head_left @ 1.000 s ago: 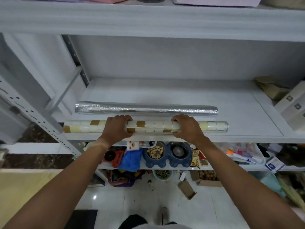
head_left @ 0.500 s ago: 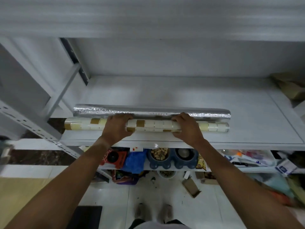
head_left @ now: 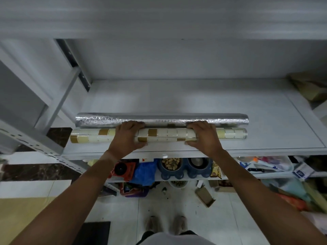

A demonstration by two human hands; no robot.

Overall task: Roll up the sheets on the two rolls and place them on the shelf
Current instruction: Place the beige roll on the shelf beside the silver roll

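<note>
Two rolls lie side by side near the front edge of the grey shelf (head_left: 177, 99). The rear one is a crinkled silver foil roll (head_left: 159, 118). Touching it in front is a cream roll with tan squares (head_left: 168, 134). My left hand (head_left: 126, 137) grips the patterned roll left of its middle, fingers curled over the top and thumb at the front. My right hand (head_left: 203, 137) grips it right of the middle the same way. The patterned roll's left end sticks out past the shelf's left corner.
A grey metal upright (head_left: 35, 145) and brace stand at the left. Brown cardboard packaging (head_left: 311, 87) sits at the shelf's far right. The lower shelf holds a blue double bowl (head_left: 182, 167), an orange box and clutter. Small boxes lie on the tiled floor.
The patterned roll has been pushed back across the shelf until it lies against the silver roll. Both hands kept their grip on it.
</note>
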